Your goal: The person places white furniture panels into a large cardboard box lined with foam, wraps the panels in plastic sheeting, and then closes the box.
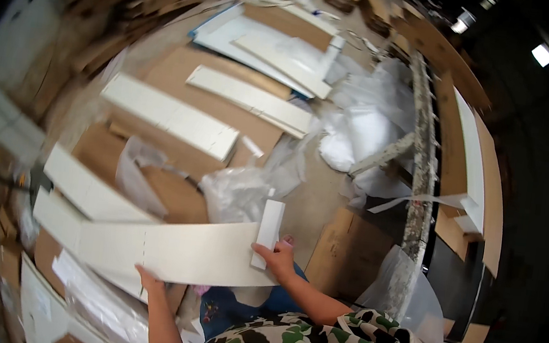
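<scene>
Your left hand gripped the near edge of the long white panel, fingers curled under it, holding it level over the cardboard-strewn floor. Your right hand pinched a short white board upright against the panel's right end. With only that one-sided hold, the panel looked liable to sag and let the board slip off.

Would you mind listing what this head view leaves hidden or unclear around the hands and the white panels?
- Left hand: fingers hidden under the long white panel.
- Right hand: palm faces away; its grip on the small white piece is unclear.
- Floor under the panel: covered by it.
- Far white boards: small, bent by the fisheye.
- Right side: too dark to read.
</scene>
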Motion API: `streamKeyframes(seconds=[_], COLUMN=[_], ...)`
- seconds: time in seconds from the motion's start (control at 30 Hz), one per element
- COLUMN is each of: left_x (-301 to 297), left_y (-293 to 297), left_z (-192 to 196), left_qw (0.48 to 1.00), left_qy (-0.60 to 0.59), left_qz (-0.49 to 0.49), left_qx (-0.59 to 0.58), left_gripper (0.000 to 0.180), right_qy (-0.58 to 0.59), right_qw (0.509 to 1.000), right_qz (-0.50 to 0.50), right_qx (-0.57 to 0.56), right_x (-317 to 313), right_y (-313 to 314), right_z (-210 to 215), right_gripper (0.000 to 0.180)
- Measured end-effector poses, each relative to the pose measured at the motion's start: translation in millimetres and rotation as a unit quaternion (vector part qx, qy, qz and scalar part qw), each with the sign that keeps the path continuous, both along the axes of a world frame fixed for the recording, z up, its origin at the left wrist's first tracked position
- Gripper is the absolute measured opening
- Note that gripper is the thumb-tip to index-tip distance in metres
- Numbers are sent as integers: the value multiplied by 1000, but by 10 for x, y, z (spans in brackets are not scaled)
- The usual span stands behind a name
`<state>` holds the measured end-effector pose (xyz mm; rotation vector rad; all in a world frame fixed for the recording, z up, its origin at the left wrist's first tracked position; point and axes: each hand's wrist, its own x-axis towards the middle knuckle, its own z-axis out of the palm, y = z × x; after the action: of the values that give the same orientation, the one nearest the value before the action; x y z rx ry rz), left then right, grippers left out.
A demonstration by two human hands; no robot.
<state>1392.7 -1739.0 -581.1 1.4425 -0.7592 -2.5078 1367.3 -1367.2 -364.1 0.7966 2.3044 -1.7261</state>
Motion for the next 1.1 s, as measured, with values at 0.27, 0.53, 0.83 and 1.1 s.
streamKeyframes(seconds=[0.27, 0.53, 0.83, 1.1], left_x=[-667, -2191, -3642, -3890], left_y=[2229, 3958, 7028, 10559], left_z=[2243, 4421, 4601, 4434], left_qw=[991, 886, 790, 565], left_qy=[129, 411, 500, 410], left_qz=[-43, -77, -354, -704], left_qx=[-5, -200, -21, 133], left_gripper=[56, 62, 49, 44], right_qy=[96, 259, 391, 358], right_qw=[985, 926, 809, 632], right_qz=[-50, -146, -438, -680], right_qx=[-133, -232, 18, 97], right_x=[-181, -36, 794, 1099], right_y=[2470, 4300, 5579, 5933], right_z=[-101, 1702, 1942, 1988], right_gripper=[33, 26, 41, 50])
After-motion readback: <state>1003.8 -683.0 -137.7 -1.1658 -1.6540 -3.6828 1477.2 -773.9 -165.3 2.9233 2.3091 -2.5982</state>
